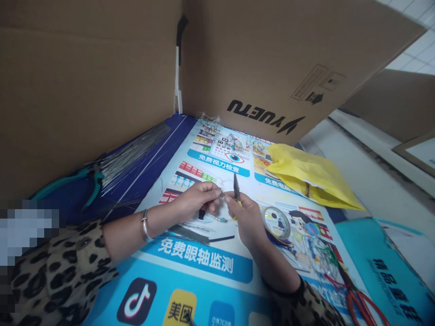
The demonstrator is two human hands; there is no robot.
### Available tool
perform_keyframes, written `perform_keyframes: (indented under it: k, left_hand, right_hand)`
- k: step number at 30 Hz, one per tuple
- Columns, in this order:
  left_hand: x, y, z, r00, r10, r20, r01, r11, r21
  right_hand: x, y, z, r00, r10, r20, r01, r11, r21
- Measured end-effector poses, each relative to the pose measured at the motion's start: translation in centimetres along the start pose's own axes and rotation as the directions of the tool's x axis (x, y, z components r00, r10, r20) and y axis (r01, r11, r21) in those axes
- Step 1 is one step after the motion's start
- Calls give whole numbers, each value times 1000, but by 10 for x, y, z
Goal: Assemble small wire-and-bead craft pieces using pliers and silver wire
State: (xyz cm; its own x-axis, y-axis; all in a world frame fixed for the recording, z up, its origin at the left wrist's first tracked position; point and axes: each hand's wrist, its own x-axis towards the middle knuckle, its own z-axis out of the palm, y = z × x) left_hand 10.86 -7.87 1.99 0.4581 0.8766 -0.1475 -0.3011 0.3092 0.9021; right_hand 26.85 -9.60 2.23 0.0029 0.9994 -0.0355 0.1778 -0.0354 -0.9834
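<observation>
Near the middle of the printed mat (217,181), my left hand (200,199) pinches the end of a small beaded wire piece (219,219). Its beads hang below the fingers, one of them teal. My right hand (246,217) meets the left at the same piece, thumb and forefinger closed by it. Yellow-handled pliers (236,188) are tucked in the right hand, their dark jaws pointing up and away. Fine wire rises just above the fingertips. The exact grip point is too small to make out.
Teal-handled pliers (93,183) and a bundle of thin wires (132,151) lie left. A tape roll (277,222), yellow pouch (312,174) and red-handled scissors (360,301) are right. Beaded pieces (234,142) lie behind the hands. Cardboard walls (265,59) stand at the back and left.
</observation>
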Motion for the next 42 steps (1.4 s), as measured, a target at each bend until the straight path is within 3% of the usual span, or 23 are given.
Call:
perform_keyframes:
  k: [9,17,23,42]
  left_hand:
    - [0,12,0,998,-47,53,38,989,146]
    - [-1,17,-1,993,-73,93,45,961,273]
    - [0,16,-4,983,-90,159,26,931,364]
    - [1,8,-7,989,-23,148,-52,877,479]
  right_hand:
    - [-1,-5,-4,995,44,88,-44,999,1]
    - [-1,-6,-9,991,-22,128,46,982,-183]
    - [-1,-8,-9,990,-36,137,62,979,-192]
    - [2,1,-10,984,-87,155,126,955,-268]
